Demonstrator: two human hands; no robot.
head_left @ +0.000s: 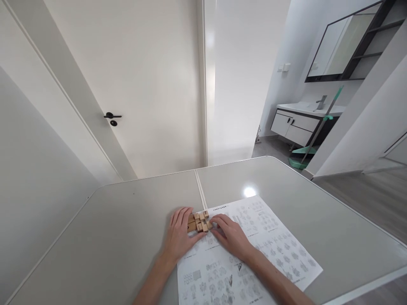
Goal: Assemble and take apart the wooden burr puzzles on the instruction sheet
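A small cluster of light wooden blocks, some with dark marks on their faces, lies at the upper left of a printed paper sheet. My left hand curves around the cluster's left side, fingers behind and thumb along the front, holding it. From the right, my right hand has thumb and index fingertip at the rightmost block, which shows between them. Flat brown wooden pieces beside the left fingers are partly covered by that hand. Small grey diagrams and print cover the sheet, which runs under both forearms.
The grey table has a pale rim and a seam across it. Beyond its far edge stands a white door with a black handle. To the right are a sink cabinet and a green-handled dustpan.
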